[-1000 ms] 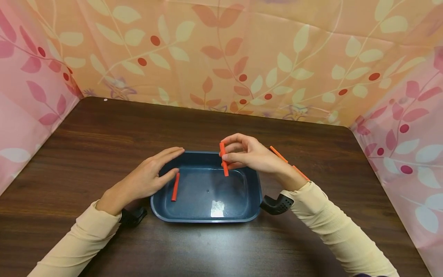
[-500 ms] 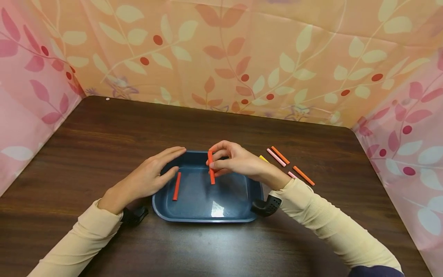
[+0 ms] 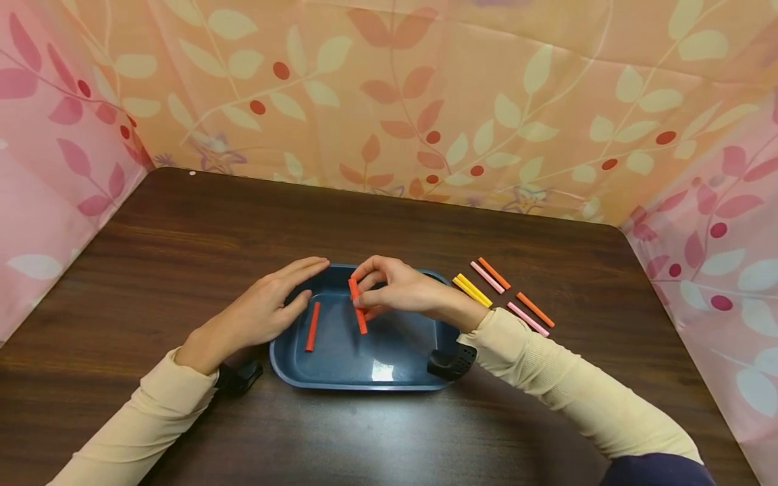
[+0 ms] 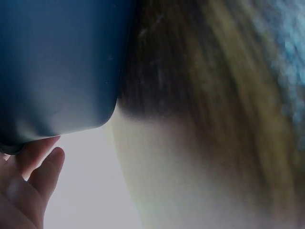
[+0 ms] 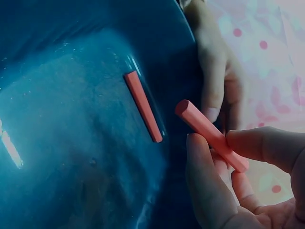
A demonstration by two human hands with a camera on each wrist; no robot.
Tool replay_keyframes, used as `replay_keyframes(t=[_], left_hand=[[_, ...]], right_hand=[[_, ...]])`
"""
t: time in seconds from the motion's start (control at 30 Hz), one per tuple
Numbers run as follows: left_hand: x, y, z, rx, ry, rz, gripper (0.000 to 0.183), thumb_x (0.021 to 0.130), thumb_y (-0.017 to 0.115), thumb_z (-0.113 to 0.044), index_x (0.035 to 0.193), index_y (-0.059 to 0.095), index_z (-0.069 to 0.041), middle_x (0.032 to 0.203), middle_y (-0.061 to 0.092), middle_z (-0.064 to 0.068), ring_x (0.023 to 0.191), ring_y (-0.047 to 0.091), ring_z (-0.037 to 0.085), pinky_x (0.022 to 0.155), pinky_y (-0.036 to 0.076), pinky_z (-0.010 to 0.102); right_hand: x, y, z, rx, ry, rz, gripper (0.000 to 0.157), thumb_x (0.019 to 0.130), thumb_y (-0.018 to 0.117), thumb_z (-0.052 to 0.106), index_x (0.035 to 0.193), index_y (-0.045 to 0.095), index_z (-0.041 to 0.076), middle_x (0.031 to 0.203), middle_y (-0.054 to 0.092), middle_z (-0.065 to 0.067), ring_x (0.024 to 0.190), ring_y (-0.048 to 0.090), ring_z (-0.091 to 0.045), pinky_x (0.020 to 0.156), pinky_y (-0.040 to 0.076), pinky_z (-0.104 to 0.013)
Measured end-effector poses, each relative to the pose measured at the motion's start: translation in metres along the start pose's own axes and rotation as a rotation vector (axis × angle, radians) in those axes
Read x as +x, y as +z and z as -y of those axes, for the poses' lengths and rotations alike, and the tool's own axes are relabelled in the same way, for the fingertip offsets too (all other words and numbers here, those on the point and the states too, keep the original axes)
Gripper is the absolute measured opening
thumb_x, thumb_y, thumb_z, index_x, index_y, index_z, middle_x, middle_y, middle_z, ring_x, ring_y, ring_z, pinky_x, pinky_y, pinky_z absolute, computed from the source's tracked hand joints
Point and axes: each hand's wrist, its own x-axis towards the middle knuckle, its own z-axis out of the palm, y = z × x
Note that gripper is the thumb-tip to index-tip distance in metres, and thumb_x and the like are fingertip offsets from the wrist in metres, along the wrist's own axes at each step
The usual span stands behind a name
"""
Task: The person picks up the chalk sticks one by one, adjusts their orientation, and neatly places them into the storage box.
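A dark blue plastic tray (image 3: 395, 344) stands on the table. My left hand (image 3: 267, 307) rests at its left rim with fingers extended; in the left wrist view, fingers (image 4: 47, 174) show against the outside of the tray wall (image 4: 62, 71). Over the tray, my right hand (image 3: 401, 290) pinches a slim red stick (image 3: 360, 318) between thumb and fingertips. The right wrist view shows this stick (image 5: 205, 129) slanted, with flat-cut ends, above the tray. Another red stick (image 3: 313, 327) lies on the tray floor near the left wall, to the left of the held one.
Right of the tray, on the dark wooden table (image 3: 213, 223), lie yellow sticks (image 3: 473, 290), pink sticks (image 3: 487, 277) and orange sticks (image 3: 535, 309). A patterned curtain (image 3: 389, 101) encloses the back and sides. Each wrist carries a black camera mount (image 3: 452, 362).
My right hand has moved left and lower over the tray with its red stick. Yellow and pink sticks behind that arm have come into view. The left hand stays at the rim.
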Motion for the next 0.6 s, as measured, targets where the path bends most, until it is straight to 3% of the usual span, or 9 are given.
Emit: replay_keyframes(t=[0.4, 0.6], left_hand=[[0.001, 0.003, -0.001, -0.004, -0.003, -0.003, 0.055, 0.096, 0.056, -0.003, 0.150, 0.042, -0.005, 0.153, 0.043, 0.019, 0.133, 0.051, 0.038, 0.106, 0.044, 0.058], [0.000, 0.001, 0.000, -0.011, 0.001, -0.014, 0.055, 0.096, 0.057, -0.003, 0.149, 0.043, -0.005, 0.152, 0.043, 0.018, 0.133, 0.052, 0.037, 0.106, 0.045, 0.057]], right_hand=[[0.014, 0.012, -0.003, -0.065, 0.067, 0.035, 0.038, 0.093, 0.063, 0.000, 0.128, 0.049, -0.004, 0.103, 0.066, -0.014, 0.077, 0.066, -0.014, 0.082, 0.061, -0.037], [0.025, 0.023, -0.006, -0.105, 0.117, 0.054, 0.037, 0.092, 0.062, -0.001, 0.127, 0.049, -0.003, 0.097, 0.066, -0.009, 0.071, 0.065, -0.013, 0.069, 0.061, -0.029]])
